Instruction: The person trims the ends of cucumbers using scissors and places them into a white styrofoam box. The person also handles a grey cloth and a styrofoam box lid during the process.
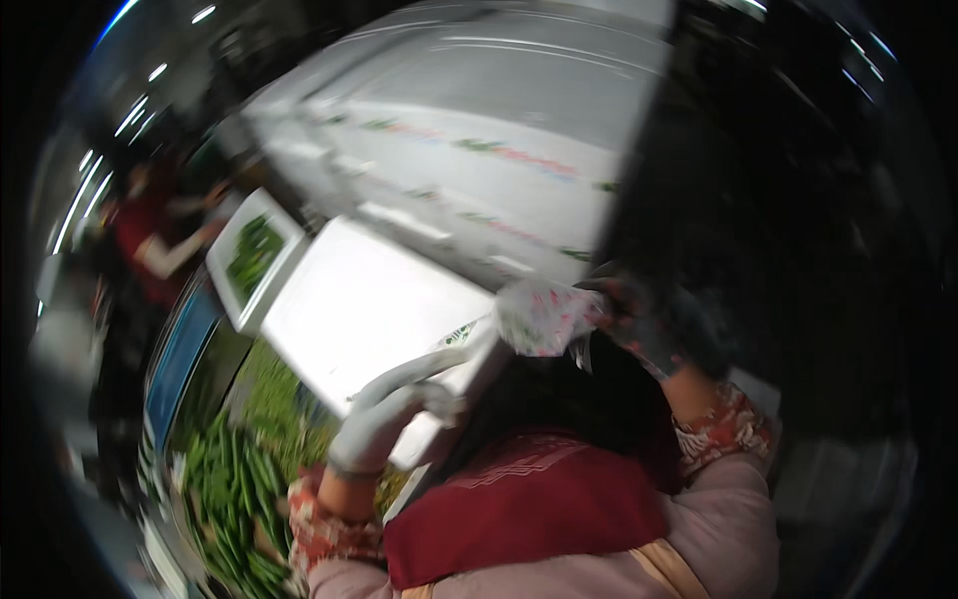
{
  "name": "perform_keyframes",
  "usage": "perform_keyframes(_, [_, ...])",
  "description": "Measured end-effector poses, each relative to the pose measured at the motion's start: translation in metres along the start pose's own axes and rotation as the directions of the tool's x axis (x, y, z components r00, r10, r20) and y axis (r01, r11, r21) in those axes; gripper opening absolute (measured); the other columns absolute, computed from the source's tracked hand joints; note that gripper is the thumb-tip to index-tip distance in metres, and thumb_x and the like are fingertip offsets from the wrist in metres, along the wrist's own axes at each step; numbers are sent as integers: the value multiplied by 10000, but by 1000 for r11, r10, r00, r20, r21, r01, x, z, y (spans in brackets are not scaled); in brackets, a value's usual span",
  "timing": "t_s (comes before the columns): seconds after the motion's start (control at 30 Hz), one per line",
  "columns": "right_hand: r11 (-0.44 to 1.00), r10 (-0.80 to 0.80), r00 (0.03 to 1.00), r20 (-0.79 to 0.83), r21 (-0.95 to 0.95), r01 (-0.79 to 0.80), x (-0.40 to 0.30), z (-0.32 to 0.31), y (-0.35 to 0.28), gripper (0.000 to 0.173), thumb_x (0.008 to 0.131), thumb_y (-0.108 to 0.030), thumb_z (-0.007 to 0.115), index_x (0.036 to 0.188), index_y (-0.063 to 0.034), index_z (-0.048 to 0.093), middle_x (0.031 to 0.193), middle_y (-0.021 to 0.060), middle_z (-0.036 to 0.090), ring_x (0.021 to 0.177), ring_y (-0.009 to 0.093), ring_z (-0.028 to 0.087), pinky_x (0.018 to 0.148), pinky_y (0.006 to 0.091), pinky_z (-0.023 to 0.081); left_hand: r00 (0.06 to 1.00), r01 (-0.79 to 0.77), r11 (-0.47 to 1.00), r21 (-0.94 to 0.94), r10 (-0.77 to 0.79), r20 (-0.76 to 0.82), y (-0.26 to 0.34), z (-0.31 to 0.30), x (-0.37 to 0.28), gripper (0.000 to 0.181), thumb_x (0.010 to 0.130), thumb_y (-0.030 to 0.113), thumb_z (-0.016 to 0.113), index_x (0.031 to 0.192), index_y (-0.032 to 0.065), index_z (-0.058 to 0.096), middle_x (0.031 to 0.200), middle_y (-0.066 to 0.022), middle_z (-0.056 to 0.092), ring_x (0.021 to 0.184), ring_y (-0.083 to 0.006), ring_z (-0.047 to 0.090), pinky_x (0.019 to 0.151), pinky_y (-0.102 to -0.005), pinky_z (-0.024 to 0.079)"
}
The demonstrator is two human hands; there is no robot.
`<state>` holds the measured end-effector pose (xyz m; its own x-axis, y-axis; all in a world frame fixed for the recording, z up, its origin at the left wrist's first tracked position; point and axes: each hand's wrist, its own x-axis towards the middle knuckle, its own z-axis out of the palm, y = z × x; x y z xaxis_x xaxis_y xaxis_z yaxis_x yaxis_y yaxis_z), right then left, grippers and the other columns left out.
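Observation:
Before me lies a closed white foam box, tilted in the view. My left hand, in a pale grey glove, grips its near edge, the fingers on the top and side. A small patch of printed tape sits at the near right edge of the top. My right hand, in a dark patterned glove, holds a translucent bundle with red print, which looks like a roll of printed tape. The bundle is just beyond the box's right corner. Blur hides the right fingertips.
Large white foam boxes bearing print stand behind. An open foam box with green vegetables is at left. Long green peppers and smaller green produce lie lower left, near a blue edge. A person in dark red works beyond.

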<state>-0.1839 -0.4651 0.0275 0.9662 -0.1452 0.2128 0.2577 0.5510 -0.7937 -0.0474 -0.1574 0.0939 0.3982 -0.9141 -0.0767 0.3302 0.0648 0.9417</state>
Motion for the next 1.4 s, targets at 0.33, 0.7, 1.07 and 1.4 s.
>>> perform_keyframes(0.33, [1000,-7,796,-605,-24,-9,-68,-310,-52,331,936,-235,390,1125,-14,547,1057,153,592,954,213,580,821,313,472,983,-50,984,-171,18,-181,-35,18,62,702,900,535,365,1325,-21,313,929,-146,620,633,-191,592,610,-257,488])
perform_keyframes(0.7, [796,457,819,347,-571,-202,-25,-142,64,423,933,-241,404,1292,-18,399,1087,133,565,971,179,542,840,304,461,953,-267,780,-567,128,-273,-31,61,95,808,841,608,411,1415,97,164,1298,-145,390,1198,-253,410,982,-379,380])
perform_keyframes(1.07, [550,-184,770,611,713,-434,74,72,138,329,938,-151,373,1230,-9,424,1138,94,512,992,167,526,817,295,462,864,-477,751,-457,303,-403,-29,77,64,838,825,696,259,1424,121,145,1424,-152,267,1299,-293,292,1037,-419,277])
perform_keyframes(1.4, [989,144,935,323,-14,-148,6,134,165,437,832,-315,627,1145,-27,526,992,77,579,778,118,558,637,235,464,813,-582,682,-444,505,-290,-14,64,26,789,829,693,232,1434,211,73,1449,-191,168,1302,-398,244,1016,-557,270])
